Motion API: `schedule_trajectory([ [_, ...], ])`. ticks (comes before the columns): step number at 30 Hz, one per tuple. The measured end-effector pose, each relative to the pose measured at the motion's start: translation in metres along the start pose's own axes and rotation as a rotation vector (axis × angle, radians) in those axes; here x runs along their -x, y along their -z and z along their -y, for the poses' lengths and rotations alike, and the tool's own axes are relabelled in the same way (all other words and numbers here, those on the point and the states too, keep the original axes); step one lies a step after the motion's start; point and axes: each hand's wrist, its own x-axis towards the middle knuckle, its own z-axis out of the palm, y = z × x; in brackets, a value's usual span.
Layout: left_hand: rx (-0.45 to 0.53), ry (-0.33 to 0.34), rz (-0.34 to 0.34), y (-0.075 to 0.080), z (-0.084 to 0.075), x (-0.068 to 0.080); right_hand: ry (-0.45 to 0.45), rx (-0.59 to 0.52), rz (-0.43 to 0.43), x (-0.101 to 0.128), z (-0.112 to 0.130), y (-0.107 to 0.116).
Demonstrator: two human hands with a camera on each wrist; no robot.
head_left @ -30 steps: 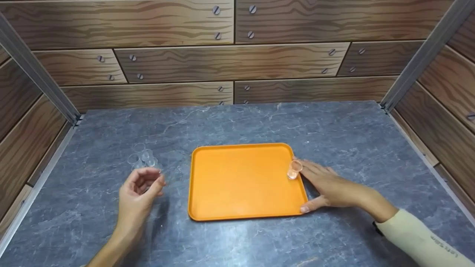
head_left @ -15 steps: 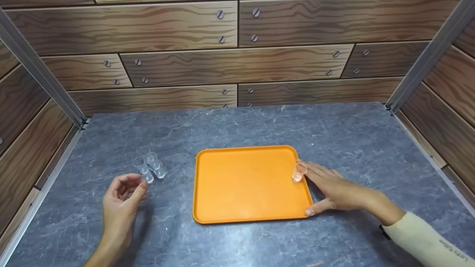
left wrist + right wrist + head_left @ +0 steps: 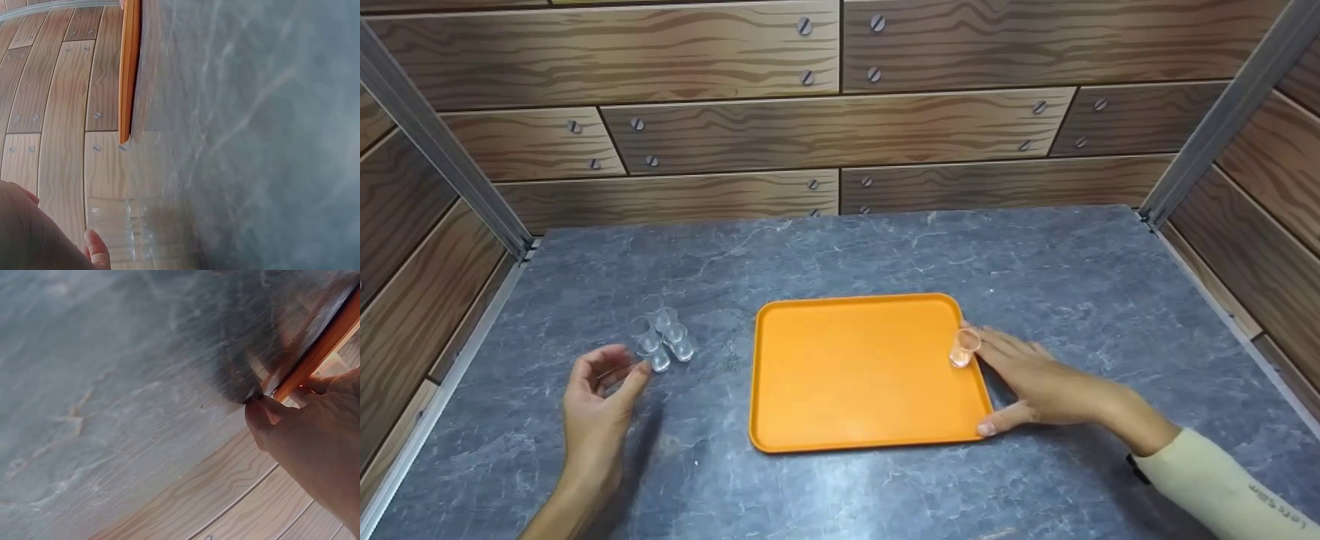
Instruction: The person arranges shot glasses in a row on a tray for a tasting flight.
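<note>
My left hand (image 3: 596, 409) hovers beside several small clear shot glasses (image 3: 664, 339) standing close together on the table. Its fingers are loosely curved, with a gap to the thumb and nothing held. In the left wrist view, my thumb (image 3: 97, 248) shows in front of the faint clear glasses (image 3: 109, 225). An orange tray (image 3: 855, 375) lies flat in the middle. One clear shot glass (image 3: 960, 357) stands on it near the right rim. My right hand (image 3: 1039, 386) rests against that rim, fingers extended by the glass, thumb at the near corner. Whether the fingertips touch the glass, I cannot tell.
A grey marbled tabletop (image 3: 840, 251) lies under everything. Wood-patterned panels (image 3: 735, 135) close off the back and both sides, with metal posts (image 3: 1207, 120) at the back corners.
My left hand has drawn to the left, uncovering more of the shot glasses. The head view has shifted slightly. My right hand, the tray and the glass on it keep their places together.
</note>
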Motion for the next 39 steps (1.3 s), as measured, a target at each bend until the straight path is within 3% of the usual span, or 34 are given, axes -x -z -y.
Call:
schedule_trajectory([
  [21,-0.027,0.073,-0.008,-0.001,0.010,-0.016,-0.016,-0.006,0.031,0.000,-0.001,0.001],
  [27,0.004,0.120,0.000,0.001,0.014,-0.020,-0.013,-0.012,0.032,0.000,-0.002,0.001],
  [39,0.053,0.149,0.033,-0.004,0.013,-0.028,-0.007,-0.012,0.025,0.000,-0.001,0.002],
])
